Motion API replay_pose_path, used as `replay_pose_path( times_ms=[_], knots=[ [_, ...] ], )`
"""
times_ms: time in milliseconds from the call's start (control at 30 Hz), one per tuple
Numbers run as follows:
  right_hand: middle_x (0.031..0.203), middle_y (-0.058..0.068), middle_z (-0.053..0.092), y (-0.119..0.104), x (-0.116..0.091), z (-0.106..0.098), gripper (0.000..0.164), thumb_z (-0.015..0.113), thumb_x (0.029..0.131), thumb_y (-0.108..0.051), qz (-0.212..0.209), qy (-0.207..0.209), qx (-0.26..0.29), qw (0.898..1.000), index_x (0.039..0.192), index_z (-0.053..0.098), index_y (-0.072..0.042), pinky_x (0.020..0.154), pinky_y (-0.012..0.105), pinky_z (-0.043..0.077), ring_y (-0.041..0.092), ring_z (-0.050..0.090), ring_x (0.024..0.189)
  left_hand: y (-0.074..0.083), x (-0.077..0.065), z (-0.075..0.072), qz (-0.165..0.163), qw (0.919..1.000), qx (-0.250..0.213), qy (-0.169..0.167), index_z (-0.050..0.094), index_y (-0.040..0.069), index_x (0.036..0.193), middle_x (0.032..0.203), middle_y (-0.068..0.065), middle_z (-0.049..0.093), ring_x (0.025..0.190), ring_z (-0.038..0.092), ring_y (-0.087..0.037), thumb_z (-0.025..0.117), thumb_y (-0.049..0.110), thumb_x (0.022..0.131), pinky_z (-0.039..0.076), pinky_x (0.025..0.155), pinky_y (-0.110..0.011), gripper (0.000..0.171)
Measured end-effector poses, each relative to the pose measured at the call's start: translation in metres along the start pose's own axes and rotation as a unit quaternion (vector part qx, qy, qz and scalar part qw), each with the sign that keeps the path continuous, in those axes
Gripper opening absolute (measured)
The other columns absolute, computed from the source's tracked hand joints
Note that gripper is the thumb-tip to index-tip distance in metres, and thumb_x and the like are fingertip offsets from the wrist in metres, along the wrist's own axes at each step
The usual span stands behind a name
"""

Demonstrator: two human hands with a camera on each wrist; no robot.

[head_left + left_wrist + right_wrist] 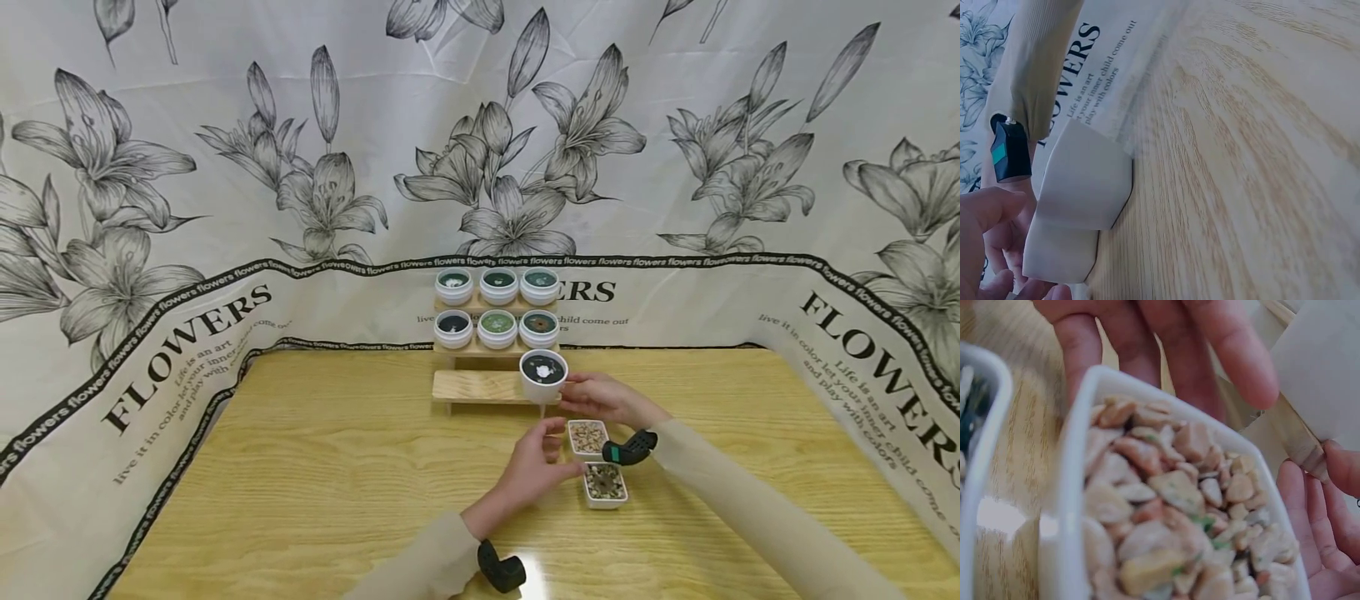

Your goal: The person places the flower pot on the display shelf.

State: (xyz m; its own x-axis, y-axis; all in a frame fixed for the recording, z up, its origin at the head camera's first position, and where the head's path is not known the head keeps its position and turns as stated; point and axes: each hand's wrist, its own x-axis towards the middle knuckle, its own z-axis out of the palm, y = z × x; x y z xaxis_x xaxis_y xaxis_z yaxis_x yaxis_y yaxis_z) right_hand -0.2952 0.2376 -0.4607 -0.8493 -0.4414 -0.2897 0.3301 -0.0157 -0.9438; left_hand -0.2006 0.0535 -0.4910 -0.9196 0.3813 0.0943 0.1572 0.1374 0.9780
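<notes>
In the head view, my right hand [603, 398] is at the right end of the bottom step of a wooden tiered stand [476, 386]. Its thumb and fingers close round that end in the right wrist view, beside a round white pot [544, 383] with a dark filling and a white centre. My left hand [528, 462], fingers apart and loosely bent, reaches beside two small square white pots. The far one holds pinkish gravel [1166, 494]. The near one holds mixed pebbles with a brownish centre [604, 481], close to the left thumb.
On the two upper steps stand several round white pots [498, 287] with green or dark fillings. A lily-printed cloth [330, 217] hangs behind the wood-grain table [337, 467] and along both sides.
</notes>
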Motion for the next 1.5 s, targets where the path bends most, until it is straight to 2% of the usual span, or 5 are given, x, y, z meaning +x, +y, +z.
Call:
replay_pose_path(
  times_ms=[333,633,933,1200,1500],
  knots=[
    [0.097,-0.001,0.065,-0.004,-0.001,-0.003,0.053,0.041,0.097,0.003,0.006,-0.017,-0.004,1.000,0.140,0.017,0.022,0.093,0.023,0.053,0.007,0.065,0.091,0.000,0.005,0.008,-0.002,0.9999,0.010,0.010,0.046,-0.002,0.135,0.132,-0.019,0.053,0.117,0.056,-0.033,0.078,0.010,0.076,0.053,0.095,-0.036,0.068],
    [0.098,0.000,0.066,-0.006,-0.001,-0.006,0.033,0.041,0.098,0.002,0.014,-0.037,-0.001,0.999,0.129,0.038,0.012,0.094,0.024,0.053,0.008,0.066,0.093,-0.006,0.010,0.010,-0.003,0.9999,-0.014,0.007,0.045,-0.005,0.135,0.128,-0.020,0.056,0.116,0.056,-0.030,0.075,0.008,0.078,0.051,0.098,-0.039,0.066],
    [0.098,0.000,0.066,-0.007,0.000,-0.006,0.030,0.041,0.098,0.001,0.018,-0.033,0.009,0.999,0.127,0.040,0.009,0.090,0.022,0.054,0.008,0.066,0.092,-0.012,0.015,0.006,0.005,0.9994,-0.032,-0.009,0.047,-0.004,0.134,0.122,-0.022,0.059,0.113,0.058,-0.032,0.070,0.005,0.081,0.050,0.098,-0.042,0.058],
    [0.096,-0.004,0.066,-0.004,0.004,-0.004,0.056,0.039,0.098,0.002,0.009,-0.034,-0.005,0.999,0.144,0.010,0.020,0.094,0.023,0.052,0.006,0.065,0.091,-0.017,0.023,0.002,0.026,0.9983,-0.029,-0.043,0.046,-0.004,0.134,0.122,-0.021,0.058,0.114,0.058,-0.031,0.071,-0.005,0.078,0.050,0.099,-0.040,0.062],
    [0.100,-0.004,0.065,-0.006,0.001,-0.005,0.057,0.039,0.099,0.001,0.013,-0.044,-0.009,0.999,0.145,0.010,0.017,0.093,0.021,0.052,0.005,0.065,0.094,-0.017,0.026,0.003,0.036,0.9986,-0.016,-0.035,0.050,-0.003,0.131,0.119,-0.020,0.061,0.111,0.059,-0.029,0.073,-0.003,0.077,0.052,0.096,-0.038,0.059]
  ],
)
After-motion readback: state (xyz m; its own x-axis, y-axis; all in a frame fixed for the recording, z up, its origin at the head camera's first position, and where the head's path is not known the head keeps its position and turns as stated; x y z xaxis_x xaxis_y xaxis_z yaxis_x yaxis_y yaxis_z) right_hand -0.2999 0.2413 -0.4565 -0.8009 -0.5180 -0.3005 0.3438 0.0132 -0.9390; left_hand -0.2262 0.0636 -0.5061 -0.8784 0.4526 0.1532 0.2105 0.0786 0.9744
